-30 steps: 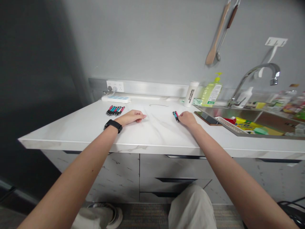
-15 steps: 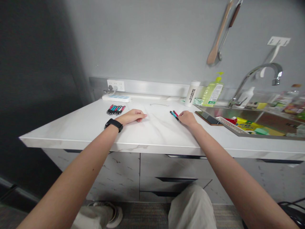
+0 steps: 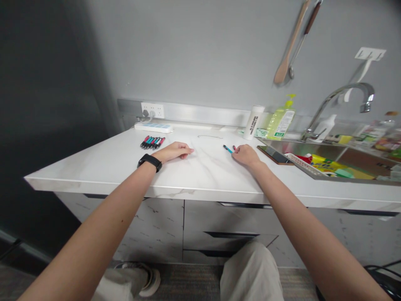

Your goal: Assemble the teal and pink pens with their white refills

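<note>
- Right hand [image 3: 246,155] rests on the countertop, its fingers curled together. Its fingertips [image 3: 235,149] are at a teal pen [image 3: 228,149], which sticks out to the left of them, and a red pen [image 3: 234,147], mostly hidden behind them. The view is too small to tell whether they are pinching the pens or only touching them.
- Left hand [image 3: 173,152] lies on the countertop [image 3: 94,171], fingers together and holding nothing, with a black watch [image 3: 149,162] on its wrist.
- Just beyond the left hand, a row of pens [image 3: 152,142] lies side by side, not touching it.
- Beyond the row, a power strip [image 3: 153,128] sits against the wall.
- Between the hands, farther back, lies a thin wire [image 3: 209,136].
- Just right of the right hand, a phone [image 3: 275,155] lies flat beside the steel sink [image 3: 294,146].
- In the sink, farther right, are a white rack [image 3: 302,159], a yellow bag [image 3: 326,164] and a green sponge [image 3: 343,173].
- Beyond the right hand stand a white bottle [image 3: 254,122] and a green soap pump [image 3: 280,121].
</note>
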The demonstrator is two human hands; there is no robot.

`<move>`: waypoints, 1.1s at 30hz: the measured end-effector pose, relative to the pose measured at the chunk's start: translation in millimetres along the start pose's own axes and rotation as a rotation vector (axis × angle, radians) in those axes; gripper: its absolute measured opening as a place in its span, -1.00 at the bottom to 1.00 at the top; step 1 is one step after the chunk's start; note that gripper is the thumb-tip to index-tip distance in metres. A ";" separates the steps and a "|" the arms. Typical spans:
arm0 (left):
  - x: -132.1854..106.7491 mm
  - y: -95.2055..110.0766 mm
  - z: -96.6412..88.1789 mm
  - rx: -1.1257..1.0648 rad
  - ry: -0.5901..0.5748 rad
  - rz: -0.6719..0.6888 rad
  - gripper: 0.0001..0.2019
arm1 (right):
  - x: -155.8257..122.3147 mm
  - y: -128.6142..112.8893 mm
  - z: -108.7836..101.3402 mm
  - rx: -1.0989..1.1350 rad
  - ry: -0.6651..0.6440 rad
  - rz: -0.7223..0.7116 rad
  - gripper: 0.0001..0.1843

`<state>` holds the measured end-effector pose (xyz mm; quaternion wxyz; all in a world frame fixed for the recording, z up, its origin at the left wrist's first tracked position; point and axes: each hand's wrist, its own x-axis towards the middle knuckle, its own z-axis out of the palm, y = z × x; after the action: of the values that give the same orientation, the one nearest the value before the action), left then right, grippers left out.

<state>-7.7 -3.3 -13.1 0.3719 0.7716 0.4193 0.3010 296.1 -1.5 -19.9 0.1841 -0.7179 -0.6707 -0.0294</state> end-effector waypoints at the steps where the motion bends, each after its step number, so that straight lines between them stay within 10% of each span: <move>1: -0.2 0.5 0.1 0.000 0.000 -0.003 -0.68 | -0.2 -0.3 -0.1 0.004 -0.004 0.010 -0.76; 33: -2.9 6.9 1.7 -0.005 0.003 -0.011 -0.69 | 8.0 12.8 4.3 -0.007 0.057 0.169 -0.69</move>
<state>-4.8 -8.9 -8.8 0.3746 0.7679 0.4234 0.3011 308.5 7.0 -24.5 0.2025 -0.7713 -0.6023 -0.0366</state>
